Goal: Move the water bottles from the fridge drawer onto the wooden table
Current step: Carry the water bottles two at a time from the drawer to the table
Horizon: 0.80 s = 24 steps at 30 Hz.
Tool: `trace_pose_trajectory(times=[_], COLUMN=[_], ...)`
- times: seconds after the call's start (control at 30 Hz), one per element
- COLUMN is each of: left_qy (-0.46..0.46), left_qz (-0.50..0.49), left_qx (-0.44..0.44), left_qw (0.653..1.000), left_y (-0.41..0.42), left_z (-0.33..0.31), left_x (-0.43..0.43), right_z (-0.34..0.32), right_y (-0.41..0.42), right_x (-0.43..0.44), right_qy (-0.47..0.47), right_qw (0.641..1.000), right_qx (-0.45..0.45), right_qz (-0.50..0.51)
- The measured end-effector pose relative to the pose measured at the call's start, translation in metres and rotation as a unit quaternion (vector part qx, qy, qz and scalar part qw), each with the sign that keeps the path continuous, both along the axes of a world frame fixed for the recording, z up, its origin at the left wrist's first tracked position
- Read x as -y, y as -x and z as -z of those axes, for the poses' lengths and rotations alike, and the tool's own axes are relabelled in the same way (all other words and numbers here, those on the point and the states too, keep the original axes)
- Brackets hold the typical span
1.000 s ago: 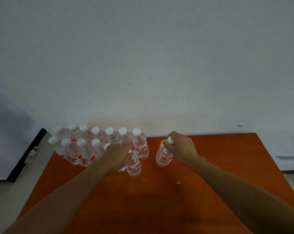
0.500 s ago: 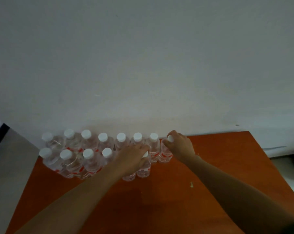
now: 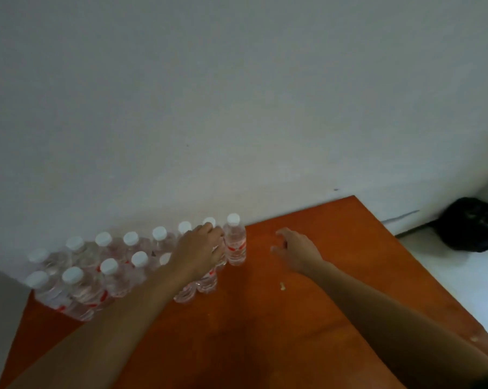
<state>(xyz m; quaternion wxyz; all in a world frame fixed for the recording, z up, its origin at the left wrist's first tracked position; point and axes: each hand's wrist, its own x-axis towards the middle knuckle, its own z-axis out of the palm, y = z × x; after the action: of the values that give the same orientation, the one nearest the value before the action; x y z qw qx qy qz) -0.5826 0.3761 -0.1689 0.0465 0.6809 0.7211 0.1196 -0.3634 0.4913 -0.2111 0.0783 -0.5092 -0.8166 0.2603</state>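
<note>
Head view: pale wall, orange-brown desk set against it. Water bottles stand upright in two rows at its back left. Left hand curls its fingers over the top of a front bottle. Right hand hovers empty, fingers loosely spread, near the end bottle. Full, thin plastic — likely hefty, dents if squeezed — best taken at the neck.

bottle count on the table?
14 bottles: eight in the back row by the wall, six in the front row, its right two partly under the left hand. More may be hidden.
</note>
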Motion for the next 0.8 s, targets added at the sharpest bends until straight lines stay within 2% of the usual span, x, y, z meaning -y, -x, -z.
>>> trace_pose_trajectory(times=[0.23,0.43,0.8], left_qy=[0.014,0.025,0.039], left_qz=[0.087,0.172,0.36], left_qx=[-0.007,-0.013,-0.025], left_qw=[0.996,0.985,0.932], left_y=[-0.159,-0.319,-0.57], left_z=[-0.025,-0.025,-0.037], left_x=[-0.003,0.007,-0.014], right_z=[-0.029,-0.044,-0.059], right_y=[-0.176,-0.343,-0.585], right_x=[0.05,0.108,0.185], right_qy=[-0.021,-0.04,-0.026], right_qw=[0.997,0.983,0.922], right_qx=[0.006,0.013,-0.003], right_qz=[0.07,0.179,0.386])
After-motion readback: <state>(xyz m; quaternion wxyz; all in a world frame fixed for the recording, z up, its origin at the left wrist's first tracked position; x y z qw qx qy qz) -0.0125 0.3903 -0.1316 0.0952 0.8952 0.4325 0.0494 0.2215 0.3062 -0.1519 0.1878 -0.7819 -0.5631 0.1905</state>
